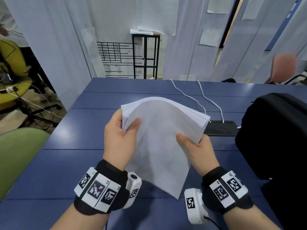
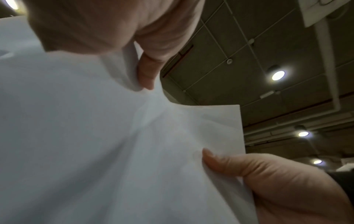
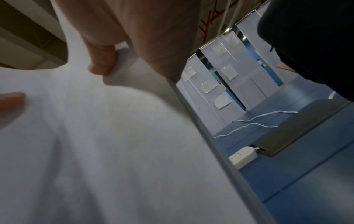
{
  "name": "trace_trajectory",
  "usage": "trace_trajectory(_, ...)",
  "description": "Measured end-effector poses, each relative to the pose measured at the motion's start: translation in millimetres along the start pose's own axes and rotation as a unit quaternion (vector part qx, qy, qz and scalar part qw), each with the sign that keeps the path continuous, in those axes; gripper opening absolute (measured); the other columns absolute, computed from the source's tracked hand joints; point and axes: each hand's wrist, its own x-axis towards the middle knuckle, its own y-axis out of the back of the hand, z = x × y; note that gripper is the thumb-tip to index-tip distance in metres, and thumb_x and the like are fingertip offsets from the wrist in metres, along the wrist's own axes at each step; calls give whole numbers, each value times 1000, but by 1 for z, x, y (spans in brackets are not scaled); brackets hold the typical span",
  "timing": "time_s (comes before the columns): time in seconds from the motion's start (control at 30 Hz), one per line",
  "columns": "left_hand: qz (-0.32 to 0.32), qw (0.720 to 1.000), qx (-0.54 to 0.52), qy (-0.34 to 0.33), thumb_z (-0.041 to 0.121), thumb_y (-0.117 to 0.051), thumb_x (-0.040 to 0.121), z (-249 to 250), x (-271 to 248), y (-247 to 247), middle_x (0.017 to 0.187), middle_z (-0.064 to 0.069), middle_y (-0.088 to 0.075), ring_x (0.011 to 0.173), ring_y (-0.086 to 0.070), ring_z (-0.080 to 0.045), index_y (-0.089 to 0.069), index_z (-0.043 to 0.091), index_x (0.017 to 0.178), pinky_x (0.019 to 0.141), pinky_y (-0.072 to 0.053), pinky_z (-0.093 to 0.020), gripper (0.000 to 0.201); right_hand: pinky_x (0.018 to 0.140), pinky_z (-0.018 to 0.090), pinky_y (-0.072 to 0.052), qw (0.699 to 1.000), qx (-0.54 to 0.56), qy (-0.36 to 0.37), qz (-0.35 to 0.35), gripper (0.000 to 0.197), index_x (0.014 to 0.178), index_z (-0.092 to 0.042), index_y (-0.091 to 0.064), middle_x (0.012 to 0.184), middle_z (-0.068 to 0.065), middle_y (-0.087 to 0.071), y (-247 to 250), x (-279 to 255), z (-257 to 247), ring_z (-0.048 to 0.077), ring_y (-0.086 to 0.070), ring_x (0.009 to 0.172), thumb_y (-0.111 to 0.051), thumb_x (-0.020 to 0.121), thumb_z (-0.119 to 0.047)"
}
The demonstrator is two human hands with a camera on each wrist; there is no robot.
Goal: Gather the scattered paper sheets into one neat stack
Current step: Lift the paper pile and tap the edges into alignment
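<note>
A thick stack of white paper sheets (image 1: pixel 159 133) is held up above the blue table (image 1: pixel 69 163), bowed upward in the middle, its near corner hanging low. My left hand (image 1: pixel 121 135) grips the stack's left edge, thumb on top and fingers behind. My right hand (image 1: pixel 196 146) grips the right edge the same way. In the left wrist view the paper stack (image 2: pixel 95 136) fills the frame, with my left hand (image 2: pixel 145 72) pinching it and my right hand (image 2: pixel 268 181) at its other side. In the right wrist view the paper (image 3: pixel 95 151) is pinched by my right hand (image 3: pixel 107 60).
A black backpack (image 1: pixel 275 133) stands on the table at the right. Two white cables (image 1: pixel 202 98) run to a black cable slot (image 1: pixel 221 127), beside a white power strip (image 3: pixel 243 156). A green chair (image 1: pixel 18 155) sits at the left edge.
</note>
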Motion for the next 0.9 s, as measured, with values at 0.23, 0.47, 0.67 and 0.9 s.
trace_trajectory(0.23,-133,986,-82,58,14,-69,81,0,7,12,113,0,-72,109,-67,-17,-66,16,117,92,-52,-32,36,62,14,-52,996,-9,56,65,16,79,-16,-68,69,-14,-72,7,9,-16,-3,-65,68,-63,89,-6)
trace_trajectory(0.47,-130,988,4,79,7,-73,84,-43,1,6,96,12,-75,93,-69,-5,-74,33,88,84,-54,-24,27,64,13,-51,997,23,57,48,17,83,-17,-68,74,-15,-74,9,9,-9,-2,-68,73,-61,90,-3)
trace_trajectory(0.67,-135,983,-25,120,29,-83,64,-74,-12,9,100,2,-75,95,-71,-14,-71,19,99,82,-57,-30,38,67,23,-55,999,40,-11,25,22,83,-16,-70,80,-5,-76,21,8,15,9,-71,76,-70,79,6)
trace_trajectory(0.9,-135,984,-52,108,34,-81,53,-93,-5,13,96,10,-75,93,-70,-9,-74,44,90,82,-56,-26,39,61,16,-54,998,39,-55,10,32,72,-17,-70,71,-7,-74,8,8,35,3,-69,67,-71,75,14)
